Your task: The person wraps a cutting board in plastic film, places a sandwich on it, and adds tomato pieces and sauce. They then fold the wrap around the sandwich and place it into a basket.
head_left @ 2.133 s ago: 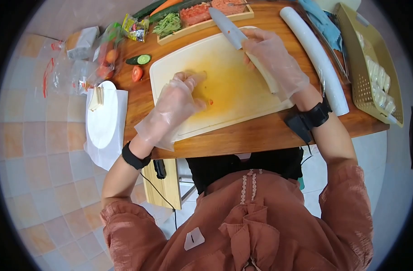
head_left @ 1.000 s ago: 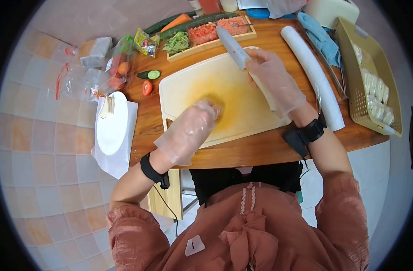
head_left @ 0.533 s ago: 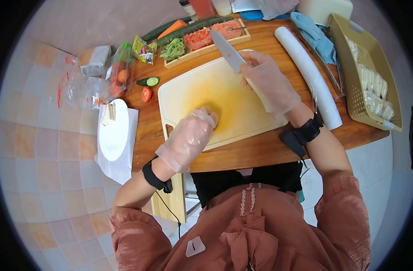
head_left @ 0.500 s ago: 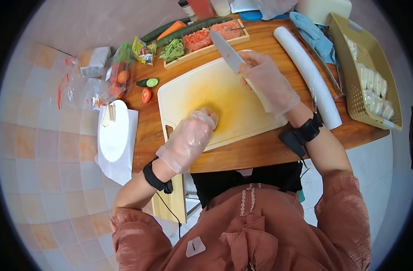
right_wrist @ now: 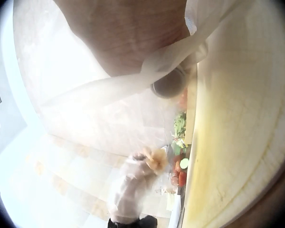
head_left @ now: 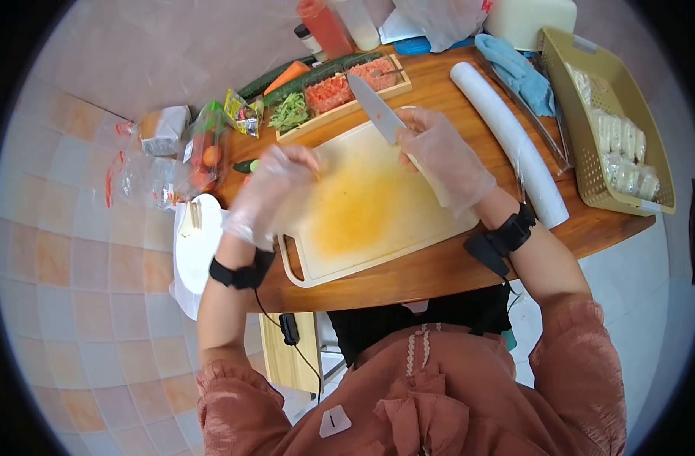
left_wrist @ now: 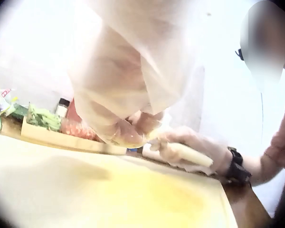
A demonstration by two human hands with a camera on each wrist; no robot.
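My right hand [head_left: 448,156], in a clear plastic glove, grips the pale handle of a knife [head_left: 374,105]; its blade points up and left over the far edge of the white cutting board [head_left: 427,220]. Yellow stains cover the board's middle. My gloved left hand [head_left: 270,188] is blurred, raised at the board's left side. In the left wrist view its fingers [left_wrist: 126,135] look bent and close together. A tan-yellow patch [right_wrist: 156,160] shows at its fingertips in the right wrist view; whether it is something held is unclear.
Behind the board, a wooden tray [head_left: 347,110] bears shredded greens and chopped red and pink food. Cucumbers and a carrot [head_left: 287,77] lie beyond. White roll [head_left: 507,137] and basket of wrapped pieces [head_left: 590,171] stand right; bagged tomatoes [head_left: 205,163] and white oval [head_left: 198,254] left.
My left hand has lifted from the board's middle and moved up and left, partly covering the cucumber and tomato pieces. My right hand still grips the knife. The head view has shifted slightly.
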